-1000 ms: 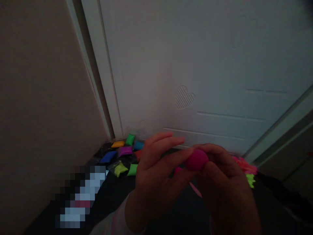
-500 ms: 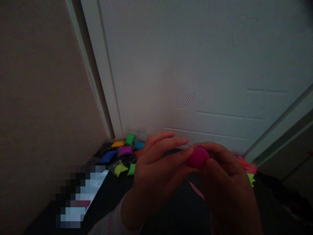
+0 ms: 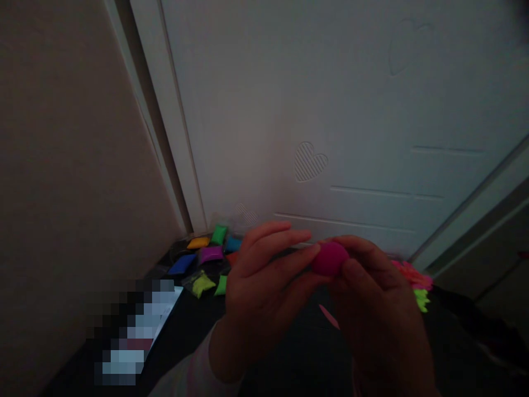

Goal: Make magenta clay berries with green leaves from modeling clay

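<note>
A smooth, rounded lump of magenta modelling clay (image 3: pixel 330 259) is held up between my two hands, above the dark table. My left hand (image 3: pixel 264 286) pinches its left side with thumb and index finger, the other fingers stretched out above. From the right, my right hand (image 3: pixel 376 298) grips the same lump, with its thumb on the near side and fingers behind. Below the hands a thin pink modelling tool (image 3: pixel 329 316) lies on the table, its lower end hidden by my right hand.
Clear packets of coloured clay (image 3: pixel 211 254) lie at the back left. A blurred-out bright screen or sheet (image 3: pixel 149 325) lies at the left. Pink and yellow-green frilly pieces (image 3: pixel 413 275) sit at the right. A white door (image 3: pixel 256 110) with heart patterns stands behind the table (image 3: pixel 289 364).
Both hands and the clay have shifted very slightly left in view. The clay looks turned a little between the fingers. The camera view has tilted slightly.
</note>
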A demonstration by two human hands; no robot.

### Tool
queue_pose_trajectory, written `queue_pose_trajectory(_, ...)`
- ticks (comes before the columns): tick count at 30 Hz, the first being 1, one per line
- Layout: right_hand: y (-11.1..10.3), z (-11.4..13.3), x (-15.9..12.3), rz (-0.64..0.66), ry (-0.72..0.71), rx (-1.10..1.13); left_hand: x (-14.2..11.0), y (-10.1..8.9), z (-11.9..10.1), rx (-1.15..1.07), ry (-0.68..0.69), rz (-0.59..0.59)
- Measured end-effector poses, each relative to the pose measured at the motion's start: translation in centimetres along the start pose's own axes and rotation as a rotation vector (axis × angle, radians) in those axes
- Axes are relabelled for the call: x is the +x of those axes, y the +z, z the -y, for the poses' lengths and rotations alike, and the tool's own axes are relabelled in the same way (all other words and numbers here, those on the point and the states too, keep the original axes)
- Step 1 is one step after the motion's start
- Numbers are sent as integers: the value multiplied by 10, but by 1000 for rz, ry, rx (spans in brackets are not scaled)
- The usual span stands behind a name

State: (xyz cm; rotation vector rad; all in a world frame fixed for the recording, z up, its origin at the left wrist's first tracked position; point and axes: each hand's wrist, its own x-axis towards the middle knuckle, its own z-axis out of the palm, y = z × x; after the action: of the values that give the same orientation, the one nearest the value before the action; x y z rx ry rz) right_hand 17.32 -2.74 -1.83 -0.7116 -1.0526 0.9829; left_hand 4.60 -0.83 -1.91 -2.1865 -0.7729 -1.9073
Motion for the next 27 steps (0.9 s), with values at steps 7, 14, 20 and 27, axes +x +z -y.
queue_pose_trajectory(7, 0, -1, 0, -20, 32, -15, -1, -1, 1, -51, -12, -25)
queue_pose_trajectory(14, 1, 0, 1, -38, 50, 13, -1, 0, 1, -48, 11, -25)
queue_pose_trajectory(20, 2, 2, 1, -39, 53, 19, -1, -1, 0, -63, 5, -36)
queue_pose_trajectory(27, 3, 3, 1, -58, 88, 85, -1, 0, 0, -34, 18, -52)
